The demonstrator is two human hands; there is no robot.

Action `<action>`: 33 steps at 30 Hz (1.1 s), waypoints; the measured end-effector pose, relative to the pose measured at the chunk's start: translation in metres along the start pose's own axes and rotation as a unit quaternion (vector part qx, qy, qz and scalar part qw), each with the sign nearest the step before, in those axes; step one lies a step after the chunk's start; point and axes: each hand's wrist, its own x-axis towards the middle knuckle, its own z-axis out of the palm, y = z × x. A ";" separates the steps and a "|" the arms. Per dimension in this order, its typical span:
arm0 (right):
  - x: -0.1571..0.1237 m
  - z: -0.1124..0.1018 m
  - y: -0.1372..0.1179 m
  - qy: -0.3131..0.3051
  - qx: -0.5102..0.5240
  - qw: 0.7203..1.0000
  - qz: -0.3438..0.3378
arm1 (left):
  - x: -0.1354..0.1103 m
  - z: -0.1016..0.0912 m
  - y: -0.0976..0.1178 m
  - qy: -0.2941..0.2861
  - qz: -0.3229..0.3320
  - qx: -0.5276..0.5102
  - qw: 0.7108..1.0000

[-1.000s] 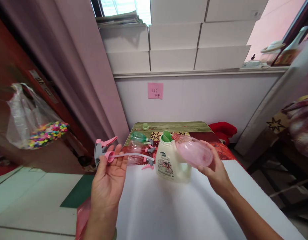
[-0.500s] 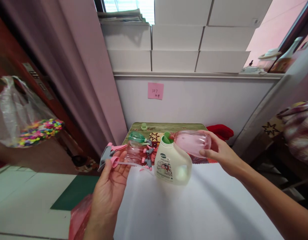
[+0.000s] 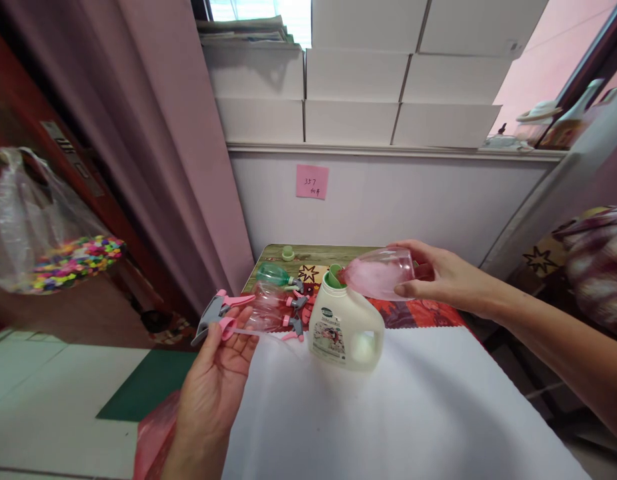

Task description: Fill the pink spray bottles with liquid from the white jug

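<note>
My right hand (image 3: 428, 277) grips the base end of a clear pink spray bottle (image 3: 381, 273). The bottle is tipped, its neck at the green spout in the mouth of a cream detergent jug (image 3: 345, 327); pinkish liquid or foam shows inside. My left hand (image 3: 221, 367), palm up, holds a pink and grey spray trigger head (image 3: 218, 317) between thumb and fingers, its thin tube pointing right. Behind that tube lie clear pink spray bottles (image 3: 268, 300) with grey and pink triggers and a green spray bottle (image 3: 273, 273).
A small green cap (image 3: 288, 253) rests at the table's back left. White cloth (image 3: 413, 400) covers the near table. White boxes (image 3: 358, 77) are stacked on the ledge behind. At left hangs a plastic bag (image 3: 53, 233) of colourful pieces.
My right hand has raised the base end of the pink bottle, tilting it more steeply toward the jug. My left hand with the trigger head has shifted slightly left.
</note>
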 end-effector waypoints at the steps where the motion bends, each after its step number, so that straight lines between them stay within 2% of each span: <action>1: 0.002 -0.002 -0.002 -0.005 -0.016 1.000 0.000 | 0.000 -0.001 0.001 0.000 -0.002 0.003 1.000; 7: 0.010 -0.008 -0.010 -0.013 -0.117 0.993 0.006 | 0.000 -0.005 0.002 -0.016 0.005 0.018 1.000; 13: 0.020 -0.012 -0.025 -0.005 -0.147 0.989 0.015 | -0.003 -0.006 0.001 -0.018 0.007 0.025 0.999; 22: 0.043 -0.019 -0.053 -0.023 -0.243 0.969 -0.045 | -0.004 -0.008 0.002 -0.005 0.005 0.030 1.000; 33: 0.069 -0.017 -0.077 -0.044 -0.255 0.966 -0.027 | -0.004 -0.009 0.003 0.008 -0.015 0.017 1.000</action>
